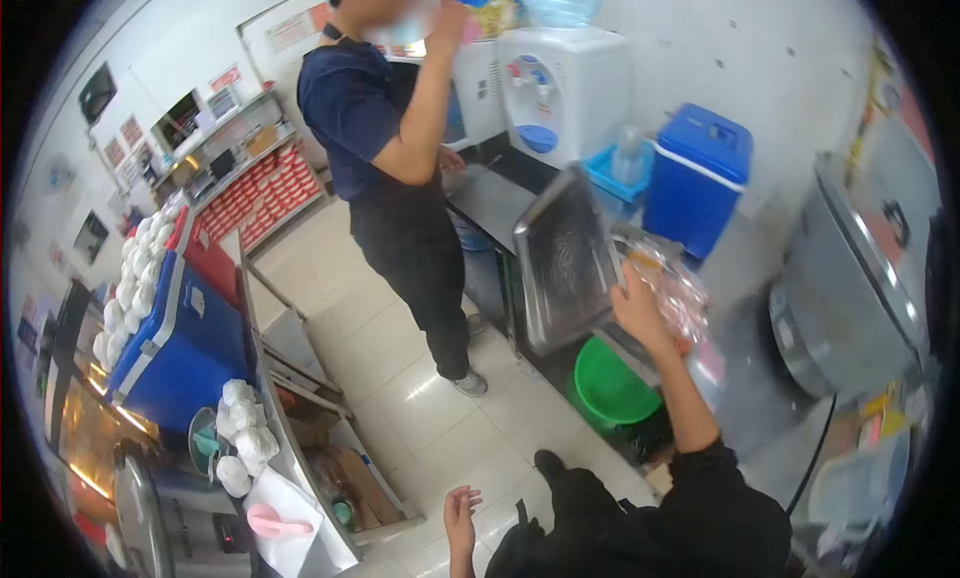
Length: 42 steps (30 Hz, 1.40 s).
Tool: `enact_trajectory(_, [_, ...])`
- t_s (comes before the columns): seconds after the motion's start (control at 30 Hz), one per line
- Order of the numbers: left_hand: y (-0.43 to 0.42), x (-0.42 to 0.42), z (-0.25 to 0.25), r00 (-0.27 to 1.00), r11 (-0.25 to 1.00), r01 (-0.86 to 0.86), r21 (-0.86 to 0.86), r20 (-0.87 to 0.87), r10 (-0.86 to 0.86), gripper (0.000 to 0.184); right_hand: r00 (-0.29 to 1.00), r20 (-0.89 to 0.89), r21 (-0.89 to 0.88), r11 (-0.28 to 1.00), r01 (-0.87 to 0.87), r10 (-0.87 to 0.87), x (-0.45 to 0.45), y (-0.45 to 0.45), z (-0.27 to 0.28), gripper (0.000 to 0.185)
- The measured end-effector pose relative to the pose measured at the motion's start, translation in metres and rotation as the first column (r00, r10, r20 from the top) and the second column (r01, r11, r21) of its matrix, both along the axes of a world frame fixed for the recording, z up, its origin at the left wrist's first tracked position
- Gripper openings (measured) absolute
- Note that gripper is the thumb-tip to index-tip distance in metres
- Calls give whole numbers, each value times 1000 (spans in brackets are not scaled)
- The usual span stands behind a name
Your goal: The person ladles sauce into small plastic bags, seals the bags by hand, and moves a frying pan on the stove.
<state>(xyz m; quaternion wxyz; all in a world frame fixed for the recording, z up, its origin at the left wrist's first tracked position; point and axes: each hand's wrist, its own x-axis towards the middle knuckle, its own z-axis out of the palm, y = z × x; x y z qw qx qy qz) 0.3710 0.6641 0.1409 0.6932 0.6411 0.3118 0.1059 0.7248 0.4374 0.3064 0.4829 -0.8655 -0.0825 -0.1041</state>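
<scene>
My right hand [638,303] is closed on the edge of a metal tray [568,263], which is tilted up with its wet-looking inner face showing. Just beside that hand lies a heap of clear plastic bags [675,288]. A green basin [608,383] sits below the tray. Low in the view, over the tiled floor, my left hand [461,508] holds nothing and its fingers are apart.
A co-worker [390,148] stands ahead, one hand raised to the face. Behind the tray are a water dispenser [560,88] and a blue cooler [700,168]. A large metal pot [850,268] stands right. The left counter [285,458] holds white wrapped bundles [245,428] and a pink scoop [272,521].
</scene>
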Motion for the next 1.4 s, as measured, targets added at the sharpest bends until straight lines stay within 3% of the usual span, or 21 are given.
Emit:
enact_trajectory(0.03, [2,-11,-2,999,999,49,7,8,-49,25,962,265,-381,924,39,69,-38,-15,10,29])
enact_trajectory(0.13, [7,-43,-16,986,987,160,16,35,-160,25,938,324,-480,876,50,124,-152,-47,41,15])
enact_trajectory(0.17, [6,-58,-20,978,980,199,10,57,-199,25,945,311,-490,869,70,99,-182,-58,33,15])
enact_trajectory(0.23, [0,-87,-10,968,969,243,36,54,-244,25,938,184,-524,837,-158,292,-238,-79,19,13])
enact_trajectory(0.33, [8,-125,9,972,972,221,74,59,-226,26,937,106,-526,818,-231,332,-320,-104,18,17])
enact_trajectory(0.5, [14,-182,-14,975,970,218,108,15,-221,28,945,213,-603,795,-73,248,-429,-162,8,26])
enact_trajectory(0.6, [-33,-208,-10,988,980,152,132,17,-156,26,921,173,-636,754,-166,349,-477,-222,-23,30])
enact_trajectory(0.7, [-106,-234,-28,984,979,179,100,1,-180,27,971,30,-626,762,-166,236,-553,-295,-25,30])
enact_trajectory(0.83, [-250,-281,-64,926,931,365,14,-109,-362,30,994,-110,-654,754,-67,-8,-690,-414,-53,31])
enact_trajectory(0.9, [-318,-302,-76,794,788,603,-127,0,-608,31,960,-162,-664,744,67,-230,-757,-471,-43,31])
enact_trajectory(1.0, [-425,-321,-73,413,410,905,-113,3,-911,32,875,-62,-671,669,320,-481,-859,-524,-23,25])
enact_trajectory(1.03, [-459,-329,-69,280,278,958,-72,12,-960,34,830,-12,-656,631,415,-558,-891,-541,-23,24])
enact_trajectory(1.07, [-491,-338,-61,270,268,960,-76,16,-963,34,762,63,-597,587,546,-644,-918,-559,-20,22])
enact_trajectory(1.1, [-519,-346,-51,129,128,988,-82,9,-992,34,680,124,-523,534,664,-723,-940,-573,-17,20])
enact_trajectory(1.17, [-569,-360,-28,-90,-86,983,-164,-17,-996,38,489,138,-364,415,834,-861,-969,-592,-5,14])
enact_trajectory(1.2, [-592,-366,-13,-164,-153,959,-238,-29,-986,44,346,18,-214,334,918,-938,-974,-595,1,10])
enact_trajectory(1.23, [-615,-371,4,-161,-148,959,-242,-37,-986,44,349,8,-213,339,916,-937,-976,-604,-10,10])
enact_trajectory(1.3, [-654,-374,27,-240,-342,854,-391,288,-927,62,223,140,48,232,972,-965,-971,-625,-42,7])
enact_trajectory(1.33, [-668,-374,17,-180,-365,822,-437,408,-895,70,222,88,232,237,943,-971,-953,-625,-45,9])
enact_trajectory(1.37, [-680,-372,5,-112,-395,787,-474,519,-847,78,232,-43,281,211,936,-972,-944,-632,-62,8])
enact_trajectory(1.4, [-692,-369,1,-82,-237,942,-236,525,-847,77,276,-71,290,244,925,-959,-937,-642,-91,11])
